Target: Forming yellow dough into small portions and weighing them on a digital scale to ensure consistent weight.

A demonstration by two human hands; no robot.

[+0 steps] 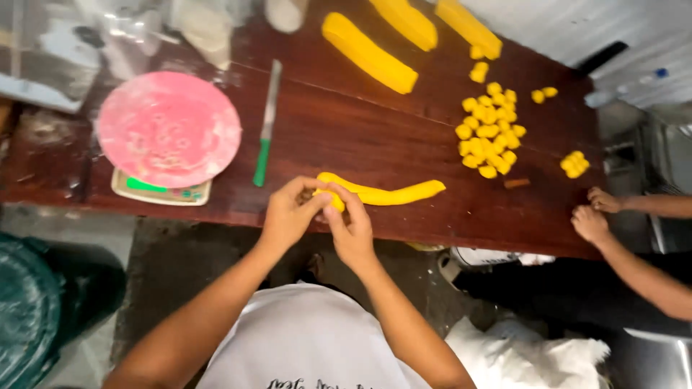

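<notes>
A long yellow dough roll [393,193] lies near the front edge of the dark wooden table [375,137]. My left hand [287,216] and my right hand [349,229] meet at its left end, pinching a small yellow dough piece [334,201] between the fingertips. Whether the piece is still joined to the roll is hidden by my fingers. A pile of several small yellow dough pieces [490,137] lies to the right on the table.
A kitchen scale with a pink round plate [169,128] stands at the left, a green-handled knife [265,126] beside it. Three thick yellow dough logs [369,52] lie at the back. Another person's hands [592,216] rest at the table's right edge.
</notes>
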